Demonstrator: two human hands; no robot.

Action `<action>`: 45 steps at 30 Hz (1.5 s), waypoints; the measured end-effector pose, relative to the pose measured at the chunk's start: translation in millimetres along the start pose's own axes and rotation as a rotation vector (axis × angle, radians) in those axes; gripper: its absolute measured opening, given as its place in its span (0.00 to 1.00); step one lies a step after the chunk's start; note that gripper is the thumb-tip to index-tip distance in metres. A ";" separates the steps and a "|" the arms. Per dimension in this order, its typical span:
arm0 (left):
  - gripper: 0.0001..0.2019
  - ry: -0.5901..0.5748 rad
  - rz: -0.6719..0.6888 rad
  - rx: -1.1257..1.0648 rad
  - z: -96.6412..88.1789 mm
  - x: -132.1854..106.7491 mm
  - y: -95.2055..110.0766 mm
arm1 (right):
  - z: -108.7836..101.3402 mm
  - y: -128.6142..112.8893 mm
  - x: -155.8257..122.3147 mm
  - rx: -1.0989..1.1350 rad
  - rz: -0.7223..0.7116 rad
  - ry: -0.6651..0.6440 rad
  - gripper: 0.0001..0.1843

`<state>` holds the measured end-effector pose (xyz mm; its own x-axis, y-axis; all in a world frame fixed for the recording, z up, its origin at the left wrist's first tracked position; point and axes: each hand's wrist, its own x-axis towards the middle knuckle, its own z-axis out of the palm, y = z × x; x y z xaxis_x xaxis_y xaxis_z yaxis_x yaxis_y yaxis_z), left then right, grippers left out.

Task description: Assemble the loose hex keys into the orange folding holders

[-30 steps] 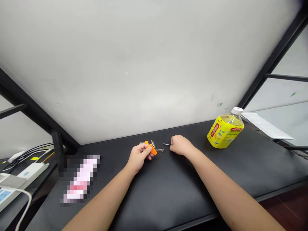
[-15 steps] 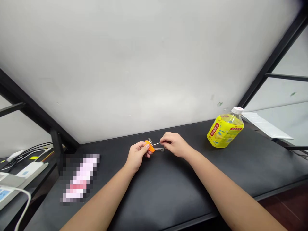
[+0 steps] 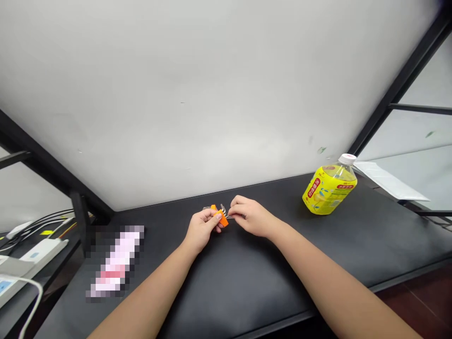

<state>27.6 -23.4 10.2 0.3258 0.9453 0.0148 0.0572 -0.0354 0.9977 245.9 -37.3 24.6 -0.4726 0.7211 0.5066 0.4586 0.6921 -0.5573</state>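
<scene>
An orange hex key holder point(image 3: 221, 218) with several metal hex keys point(image 3: 223, 210) in it is gripped between the thumb and fingers of my left hand point(image 3: 202, 228). Bent key ends stick out on its right side, and thin shafts show beyond its upper left. My right hand point(image 3: 249, 215) is closed in a pinch right beside the holder, its fingertips on the short ends of the keys. Which key it pinches is partly hidden by the fingers. Both hands are just above the black table point(image 3: 243, 273).
A yellow-labelled drink bottle point(image 3: 329, 189) with a white cap stands at the right. Left of my arm lies a pixelated pinkish item point(image 3: 118, 261). Further left are a white power strip point(image 3: 40, 256) and cables. White sheets point(image 3: 390, 181) lie past the right frame bar.
My right hand has moved left, up against the holder. The long shaft that stretched between the hands no longer shows there, and shafts now appear on the holder's left side.
</scene>
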 end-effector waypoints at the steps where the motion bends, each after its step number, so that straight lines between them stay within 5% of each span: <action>1: 0.17 -0.007 0.000 -0.001 0.2 -0.2 -0.4 | 2.7 -3.9 0.4 0.044 0.004 -0.015 0.12; 7: 0.16 0.019 0.018 -0.028 -0.5 -0.1 -1.7 | 13.1 -11.2 4.1 0.167 0.211 0.111 0.05; 11: 0.17 0.016 0.027 -0.042 -0.2 0.3 -2.3 | 17.9 -5.8 5.1 0.306 0.447 0.050 0.05; 19: 0.17 0.021 0.008 -0.056 -1.0 1.1 -4.4 | 23.0 -4.1 5.8 0.589 0.482 0.082 0.05; 27: 0.17 0.067 0.014 -0.065 1.5 0.6 -0.8 | 9.1 32.5 3.7 -0.131 0.513 -0.075 0.06; 37: 0.17 0.091 0.024 -0.085 0.9 1.6 -3.0 | 3.8 32.5 3.1 -0.277 0.635 -0.159 0.04; 45: 0.17 0.080 0.022 -0.071 1.5 0.7 0.6 | 8.0 28.8 3.6 -0.195 0.590 -0.192 0.02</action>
<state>29.3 -23.3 10.7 0.2496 0.9676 0.0395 -0.0170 -0.0364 0.9992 251.3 -14.9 5.0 -0.2175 0.9759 0.0150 0.8018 0.1874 -0.5674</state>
